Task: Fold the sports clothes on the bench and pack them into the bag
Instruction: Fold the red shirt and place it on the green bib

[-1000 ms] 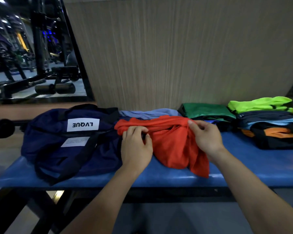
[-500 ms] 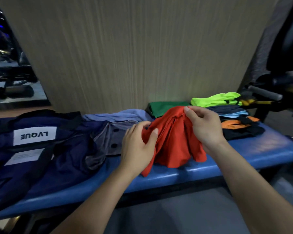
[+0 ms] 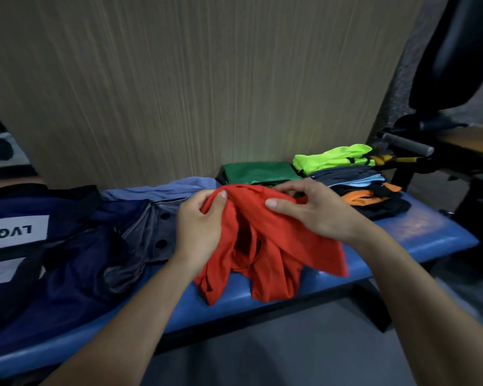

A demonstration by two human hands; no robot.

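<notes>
A ribbed beige wall fills the upper frame, with dark gym equipment at the upper right. Across the middle runs the blue padded bench, tilting down toward the lower left. At the left edge lies the navy bag, its white label partly cut off, and a grey-blue garment lies against its right side. At centre right, against the wall, sits a stack of folded clothes with a neon yellow piece on top, a green folded piece just left of it.

In the centre of the frame hangs the red garment, bunched and unfolded, its lower ends drooping onto the bench's front edge. The left hand pinches its upper left edge with thumb and curled fingers; the right hand holds the upper right, thumb pressed on the cloth, fingers curled behind.

The garment's held edge runs left to right between both hands, so spreading it flat appears to come next. The bag lies to the left, nearer the left hand.
</notes>
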